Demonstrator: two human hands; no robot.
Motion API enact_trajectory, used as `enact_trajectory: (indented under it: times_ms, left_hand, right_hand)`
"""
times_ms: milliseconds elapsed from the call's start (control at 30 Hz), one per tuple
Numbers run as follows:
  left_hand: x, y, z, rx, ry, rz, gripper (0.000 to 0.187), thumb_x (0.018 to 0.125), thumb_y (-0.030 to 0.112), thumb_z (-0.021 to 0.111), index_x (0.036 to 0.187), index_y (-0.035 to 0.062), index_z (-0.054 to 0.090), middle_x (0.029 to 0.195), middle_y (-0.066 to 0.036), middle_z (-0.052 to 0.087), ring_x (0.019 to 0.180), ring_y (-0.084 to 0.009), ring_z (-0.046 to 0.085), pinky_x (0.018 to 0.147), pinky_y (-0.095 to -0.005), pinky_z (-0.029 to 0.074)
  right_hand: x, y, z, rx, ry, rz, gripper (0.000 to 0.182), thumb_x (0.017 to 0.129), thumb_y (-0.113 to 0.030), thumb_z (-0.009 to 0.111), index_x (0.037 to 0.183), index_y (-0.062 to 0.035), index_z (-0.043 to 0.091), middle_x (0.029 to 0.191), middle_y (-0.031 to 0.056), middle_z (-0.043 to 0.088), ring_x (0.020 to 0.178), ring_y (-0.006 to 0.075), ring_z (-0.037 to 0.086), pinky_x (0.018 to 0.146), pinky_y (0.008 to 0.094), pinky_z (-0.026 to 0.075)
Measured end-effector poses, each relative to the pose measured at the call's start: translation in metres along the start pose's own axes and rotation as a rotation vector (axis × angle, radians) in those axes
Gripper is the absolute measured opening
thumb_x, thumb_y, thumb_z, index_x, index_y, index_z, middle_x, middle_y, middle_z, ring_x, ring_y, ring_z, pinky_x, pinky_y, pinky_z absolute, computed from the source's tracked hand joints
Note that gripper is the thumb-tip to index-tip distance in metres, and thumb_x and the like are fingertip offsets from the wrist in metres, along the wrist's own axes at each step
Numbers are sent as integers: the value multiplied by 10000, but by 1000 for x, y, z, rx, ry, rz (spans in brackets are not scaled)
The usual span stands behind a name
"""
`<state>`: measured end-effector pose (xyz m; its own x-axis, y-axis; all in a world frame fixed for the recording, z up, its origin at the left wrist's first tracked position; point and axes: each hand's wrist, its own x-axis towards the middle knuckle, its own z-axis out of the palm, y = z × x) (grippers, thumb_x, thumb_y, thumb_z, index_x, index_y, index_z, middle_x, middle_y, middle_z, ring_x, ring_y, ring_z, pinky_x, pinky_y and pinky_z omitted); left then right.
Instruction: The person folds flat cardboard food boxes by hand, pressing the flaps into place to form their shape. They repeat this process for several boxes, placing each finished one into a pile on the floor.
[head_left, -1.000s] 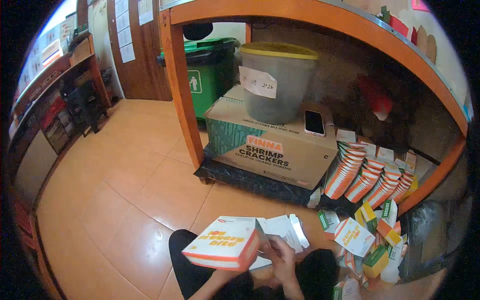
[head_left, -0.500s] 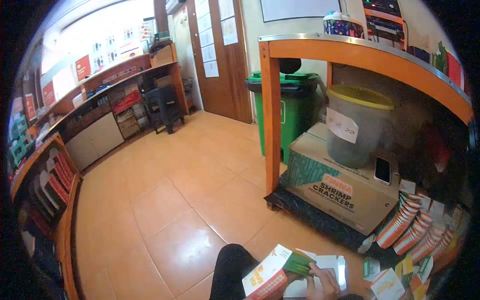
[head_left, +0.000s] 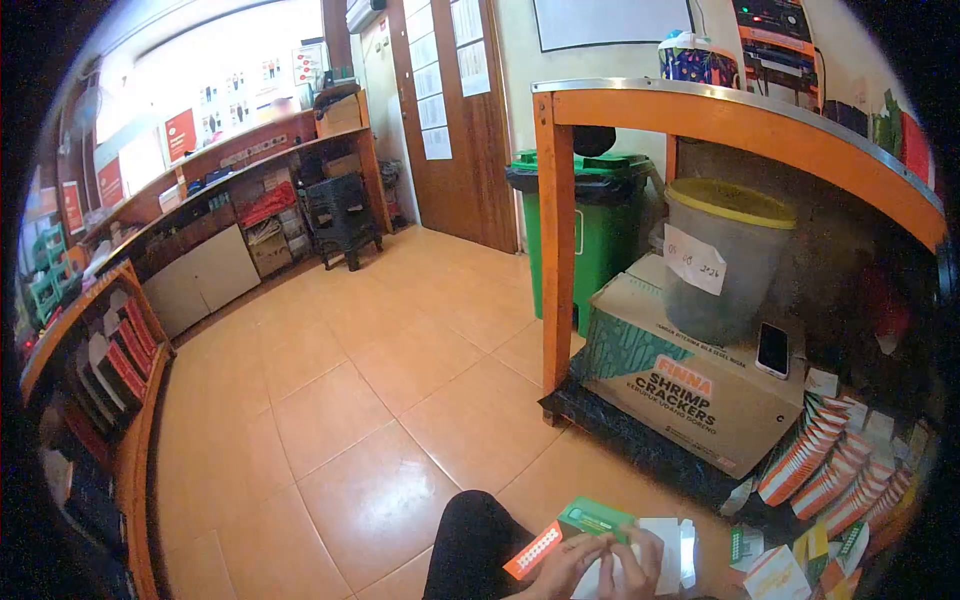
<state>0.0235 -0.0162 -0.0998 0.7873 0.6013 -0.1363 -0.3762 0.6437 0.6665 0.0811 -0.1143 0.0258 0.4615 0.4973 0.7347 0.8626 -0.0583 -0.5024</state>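
Note:
Low in the view, above my dark-clothed knee (head_left: 468,540), both hands are on a printed cardboard carton (head_left: 592,516) with a green panel and an orange-red side. My left hand (head_left: 566,568) is closed on the near edge of the carton. Beside it, my right hand (head_left: 636,566) grips the same edge, its fingertips meeting those of the left. White card (head_left: 662,534) shows behind and to the right of my right hand. The underside of the carton is hidden by my fingers.
Right of my hands lie loose printed cartons (head_left: 776,576) and nested stacks of orange-and-white cartons (head_left: 806,452). A shrimp crackers box (head_left: 690,400) bears a yellow-lidded bucket (head_left: 725,270) and a phone (head_left: 772,350) under the orange-framed table (head_left: 556,250). A green bin (head_left: 590,235) stands behind.
The carton has turned, so its green panel and orange-red side now face up instead of the white face. My left hand has come into view beside the right. The camera view has shifted slightly.

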Motion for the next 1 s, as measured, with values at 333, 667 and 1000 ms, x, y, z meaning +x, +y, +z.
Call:
enact_trajectory:
  times_ms: [333,667,1000]
  left_hand:
    - [4,79,4,1016,-813,153,209,896,136,635,1060,6,633,991,-112,655,910,-207,607,798,-358,482]
    - [25,35,-41,991,-633,121,554,832,76,595,1361,13,442,1394,-185,464,1311,-293,419,1098,-395,317]
    - [18,58,29,464,-238,209,467,996,242,499,1393,18,398,1295,-129,532,1202,-191,485,1037,-330,361]
  right_hand:
    - [12,39,-21,749,8,710,375,935,-168,562,1268,-4,506,1166,131,586,1088,242,546,919,362,451]
    - [-15,56,8,954,29,984,359,942,-151,559,1266,-8,505,1172,122,580,1068,227,553,906,333,457]
    - [-8,36,19,834,-7,684,358,953,-196,576,1269,-42,510,1184,125,556,1038,214,558,894,323,474]
